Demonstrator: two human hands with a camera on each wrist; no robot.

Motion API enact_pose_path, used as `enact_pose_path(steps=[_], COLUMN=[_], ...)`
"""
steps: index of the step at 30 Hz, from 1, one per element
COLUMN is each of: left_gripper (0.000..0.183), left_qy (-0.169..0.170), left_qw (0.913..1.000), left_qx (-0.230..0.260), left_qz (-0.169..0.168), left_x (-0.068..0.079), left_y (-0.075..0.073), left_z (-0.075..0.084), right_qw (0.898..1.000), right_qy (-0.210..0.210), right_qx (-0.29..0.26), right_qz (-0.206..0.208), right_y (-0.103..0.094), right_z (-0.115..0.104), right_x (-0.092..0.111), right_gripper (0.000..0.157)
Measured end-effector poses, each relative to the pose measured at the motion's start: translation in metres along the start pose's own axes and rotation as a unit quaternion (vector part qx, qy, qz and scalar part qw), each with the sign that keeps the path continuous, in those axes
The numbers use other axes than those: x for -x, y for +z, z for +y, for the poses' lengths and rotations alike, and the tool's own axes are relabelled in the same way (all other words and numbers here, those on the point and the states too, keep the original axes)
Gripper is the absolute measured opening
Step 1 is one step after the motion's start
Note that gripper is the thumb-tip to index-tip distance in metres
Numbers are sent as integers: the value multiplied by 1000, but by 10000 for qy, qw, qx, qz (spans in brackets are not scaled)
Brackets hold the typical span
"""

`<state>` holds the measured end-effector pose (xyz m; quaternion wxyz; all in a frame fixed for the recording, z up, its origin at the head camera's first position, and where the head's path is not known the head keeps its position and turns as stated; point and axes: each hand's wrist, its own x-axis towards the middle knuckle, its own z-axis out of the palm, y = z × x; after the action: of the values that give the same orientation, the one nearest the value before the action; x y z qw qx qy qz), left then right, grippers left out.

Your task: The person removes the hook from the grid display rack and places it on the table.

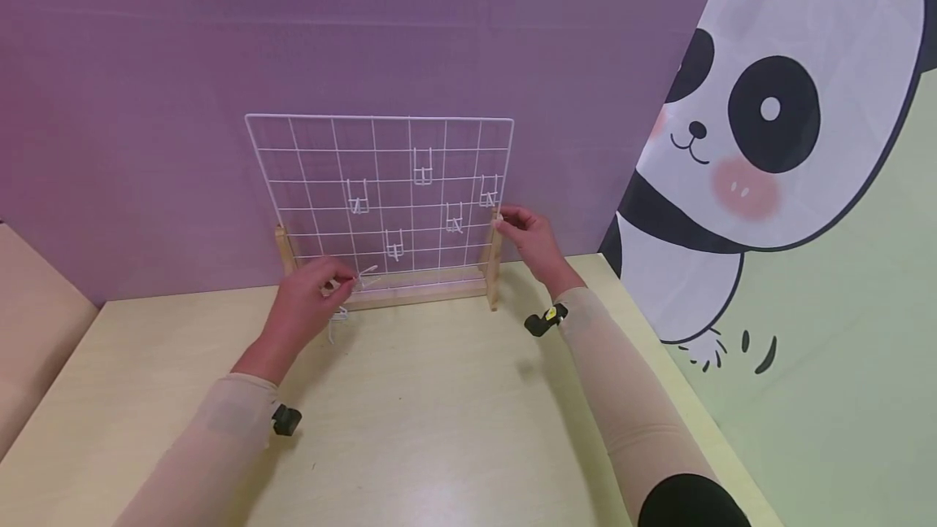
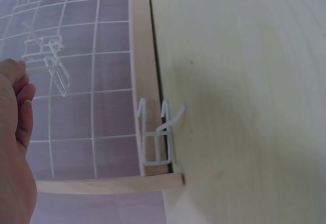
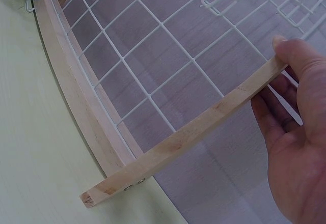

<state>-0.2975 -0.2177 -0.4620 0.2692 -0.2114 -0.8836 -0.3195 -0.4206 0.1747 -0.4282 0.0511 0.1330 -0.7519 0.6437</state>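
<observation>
A white wire grid [image 1: 391, 165] stands in a wooden base [image 1: 417, 293] at the back of the table. My left hand [image 1: 311, 295] pinches a small white wire hook [image 2: 60, 74] between thumb and fingertips, in front of the grid's lower left. At the right side, my right hand [image 3: 300, 107] grips the top end of the wooden side post [image 3: 198, 124], thumb in front and fingers behind. Another white hook [image 2: 157, 147] is at the left end of the base, below my left hand. Several similar hooks, one of them mid-grid [image 1: 394, 248], hang on the wires.
The pale wooden tabletop [image 1: 410, 413] stretches towards me. Close behind the grid rises a purple wall covering [image 1: 366, 47]. A panda picture [image 1: 776, 177] is on the wall at the right, and a beige panel [image 1: 37, 324] stands at the far left.
</observation>
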Motion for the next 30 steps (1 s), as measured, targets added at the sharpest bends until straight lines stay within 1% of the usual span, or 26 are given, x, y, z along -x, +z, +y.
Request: enact_pose_path(steps=[7, 16, 20, 26, 30], left_gripper=[11, 12, 11, 11, 12], left_qy=[-173, -65, -69, -269, -331], left_qw=[9992, 9985, 9975, 9946, 9931], left_qx=[-77, 3, 4, -116, -142], left_qz=[-360, -542, -702, -995, -1113], left_x=[4, 7, 8, 10, 10], left_y=[7, 15, 19, 21, 21], left_z=[-2, -6, -10, -13, -12], right_qw=[10000, 10000, 10000, 10000, 9999], right_qy=[21, 34, 9, -19, -34], right_qx=[-50, 12, -51, -69, -101], right_qz=[13, -21, -9, 3, 7], right_y=[0, 0, 0, 0, 0], right_z=[1, 1, 2, 1, 1], right_x=[0, 0, -1, -1, -1], right_gripper=[34, 34, 34, 33, 33])
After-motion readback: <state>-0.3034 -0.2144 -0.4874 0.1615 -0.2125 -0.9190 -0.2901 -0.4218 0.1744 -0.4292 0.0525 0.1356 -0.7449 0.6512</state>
